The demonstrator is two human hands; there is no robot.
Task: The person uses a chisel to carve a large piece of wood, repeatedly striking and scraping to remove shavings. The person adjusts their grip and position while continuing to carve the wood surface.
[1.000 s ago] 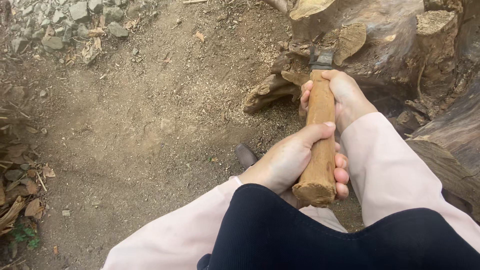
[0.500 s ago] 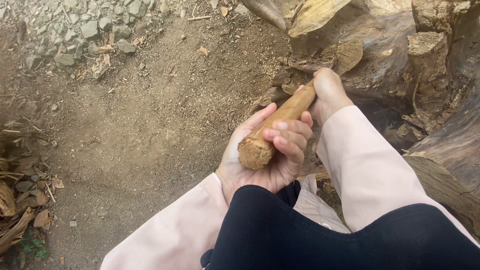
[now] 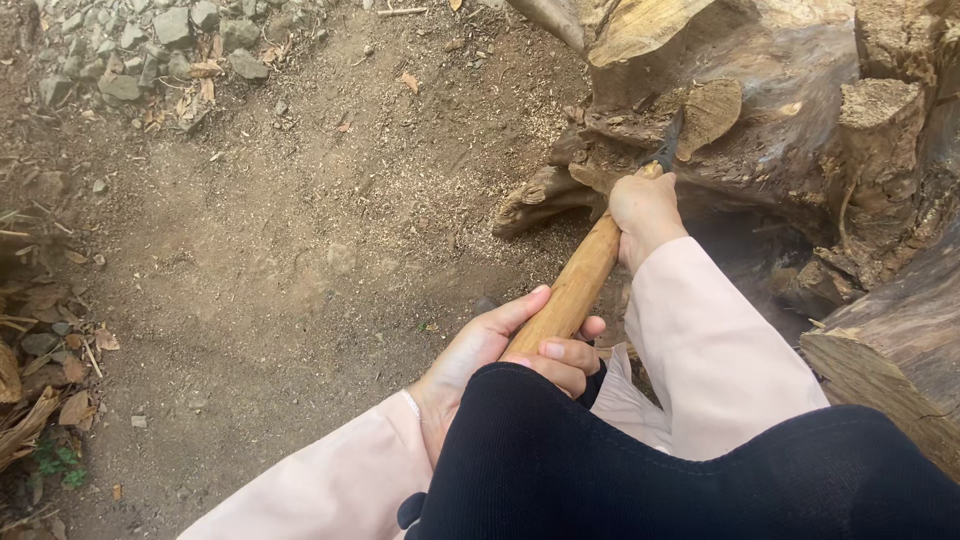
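Both my hands grip a thick wooden tool handle (image 3: 580,280) that slants up to the right. My left hand (image 3: 500,350) wraps its lower end, just above my dark knee. My right hand (image 3: 645,212) clasps the upper end, close to the dark metal head (image 3: 668,140). The head rests against a large chopped tree stump (image 3: 760,110) with pale fresh cuts. Pale pink sleeves cover both my arms.
Bare dirt ground (image 3: 280,240) strewn with wood chips spreads to the left. Grey stones (image 3: 170,40) lie at the top left, dry leaves (image 3: 40,380) along the left edge. A cut log (image 3: 890,370) lies at the right.
The handle has swung down and forward, so the head now meets the stump. My right hand has slid up toward the head, and my left holds the lower end.
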